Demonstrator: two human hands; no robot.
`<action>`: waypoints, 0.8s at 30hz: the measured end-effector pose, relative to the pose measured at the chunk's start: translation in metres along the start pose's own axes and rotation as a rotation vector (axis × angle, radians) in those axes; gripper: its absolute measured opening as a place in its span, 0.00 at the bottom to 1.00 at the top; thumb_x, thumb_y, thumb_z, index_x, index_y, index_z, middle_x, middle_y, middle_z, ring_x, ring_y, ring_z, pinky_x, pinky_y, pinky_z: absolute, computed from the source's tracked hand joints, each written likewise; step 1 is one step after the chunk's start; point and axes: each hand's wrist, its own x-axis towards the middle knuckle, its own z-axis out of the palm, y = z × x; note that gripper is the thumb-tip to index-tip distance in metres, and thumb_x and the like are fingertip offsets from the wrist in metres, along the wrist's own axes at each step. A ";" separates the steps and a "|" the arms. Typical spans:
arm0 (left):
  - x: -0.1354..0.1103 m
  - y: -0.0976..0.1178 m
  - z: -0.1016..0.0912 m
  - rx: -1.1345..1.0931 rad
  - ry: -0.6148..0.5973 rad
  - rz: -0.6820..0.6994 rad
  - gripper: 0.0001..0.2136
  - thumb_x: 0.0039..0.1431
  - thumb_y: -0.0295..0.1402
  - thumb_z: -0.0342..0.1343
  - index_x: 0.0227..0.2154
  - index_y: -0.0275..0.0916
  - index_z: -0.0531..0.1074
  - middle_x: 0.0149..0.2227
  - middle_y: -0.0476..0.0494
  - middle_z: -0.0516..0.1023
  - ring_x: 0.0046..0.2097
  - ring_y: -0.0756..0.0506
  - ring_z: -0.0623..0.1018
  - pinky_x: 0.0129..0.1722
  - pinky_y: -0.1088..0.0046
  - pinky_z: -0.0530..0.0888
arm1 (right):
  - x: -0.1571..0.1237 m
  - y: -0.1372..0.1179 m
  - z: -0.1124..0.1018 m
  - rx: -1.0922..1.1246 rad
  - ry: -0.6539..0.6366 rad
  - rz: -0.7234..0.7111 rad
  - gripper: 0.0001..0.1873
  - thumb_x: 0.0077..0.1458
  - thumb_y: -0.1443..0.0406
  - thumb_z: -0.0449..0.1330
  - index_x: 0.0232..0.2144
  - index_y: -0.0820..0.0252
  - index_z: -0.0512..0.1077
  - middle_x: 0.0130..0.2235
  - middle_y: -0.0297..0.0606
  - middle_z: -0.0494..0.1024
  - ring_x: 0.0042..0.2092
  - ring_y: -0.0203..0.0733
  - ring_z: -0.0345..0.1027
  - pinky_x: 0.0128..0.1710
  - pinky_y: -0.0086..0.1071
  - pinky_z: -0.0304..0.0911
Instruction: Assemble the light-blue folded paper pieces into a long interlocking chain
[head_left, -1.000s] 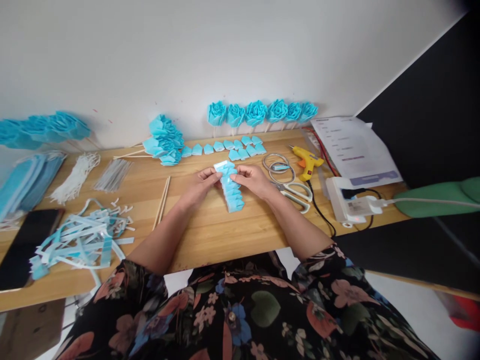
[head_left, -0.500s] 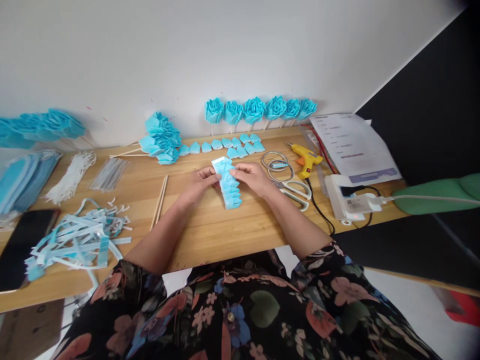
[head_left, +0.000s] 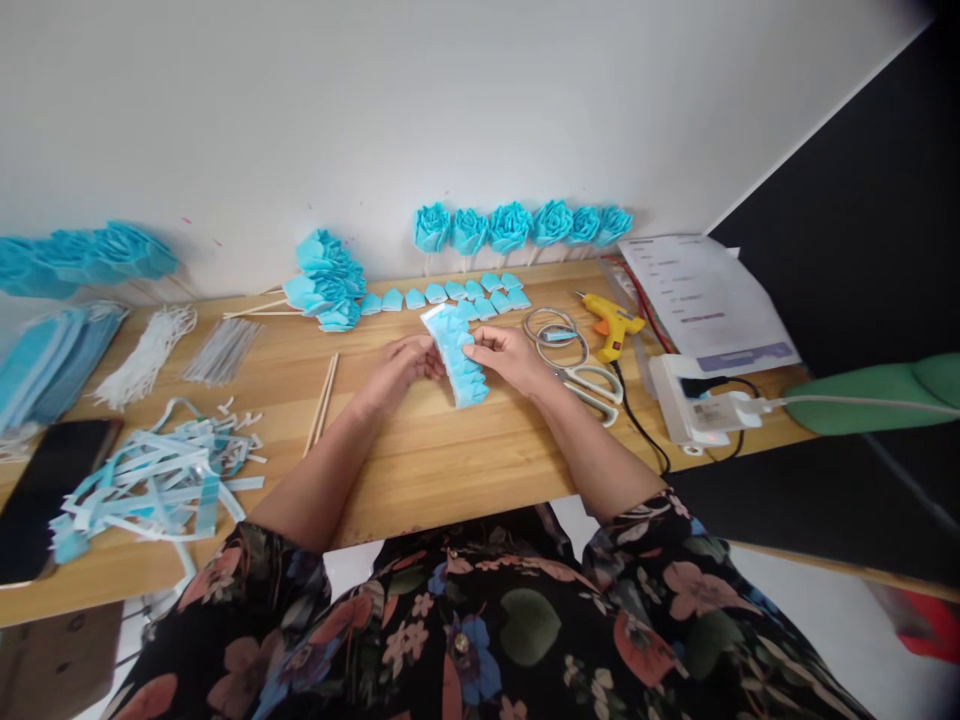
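Note:
Over the middle of the table I hold a strip of folded light-blue petals (head_left: 459,362), with a pale band along its left side and points facing right. My right hand (head_left: 504,357) pinches its right side between thumb and fingers. Curled at its left edge, my left hand (head_left: 411,365) grips the strip, its fingertips partly behind it. Just beyond lie loose folded blue petals (head_left: 455,290) in rows. To the right of my right hand are scissors (head_left: 589,385), a roll of wire or tape (head_left: 556,335) and a yellow glue gun (head_left: 613,325).
Blue fabric roses (head_left: 510,226) on sticks line the wall, with more roses (head_left: 330,280) lying left. Two wooden sticks (head_left: 322,403), cut scraps (head_left: 161,480), a phone (head_left: 52,500) and face masks (head_left: 60,360) are on the left. A power strip (head_left: 694,400) and papers (head_left: 697,300) lie right.
The strip has tilted and bowed, its lower end swinging slightly right and up. My left thumb has slid back from its front to the left edge; my right hand stays nearly still.

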 end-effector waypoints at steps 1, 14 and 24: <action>-0.001 0.000 0.001 0.060 0.006 0.008 0.20 0.50 0.51 0.66 0.28 0.35 0.76 0.26 0.43 0.78 0.29 0.47 0.76 0.34 0.71 0.73 | 0.000 0.000 0.000 0.005 -0.001 0.003 0.19 0.46 0.51 0.67 0.23 0.58 0.68 0.23 0.27 0.64 0.27 0.33 0.54 0.29 0.30 0.52; -0.001 -0.004 -0.002 0.034 0.062 -0.008 0.17 0.47 0.45 0.70 0.25 0.36 0.74 0.23 0.47 0.76 0.26 0.48 0.75 0.31 0.70 0.73 | -0.004 -0.009 -0.001 0.062 -0.065 -0.018 0.20 0.55 0.48 0.60 0.25 0.59 0.70 0.27 0.32 0.69 0.32 0.36 0.61 0.34 0.32 0.58; -0.001 0.000 -0.001 0.001 -0.034 0.007 0.23 0.51 0.54 0.66 0.29 0.34 0.77 0.29 0.42 0.79 0.30 0.48 0.77 0.34 0.71 0.73 | 0.001 -0.002 -0.002 -0.012 0.018 -0.039 0.22 0.46 0.49 0.66 0.20 0.59 0.65 0.22 0.27 0.60 0.27 0.32 0.51 0.28 0.30 0.48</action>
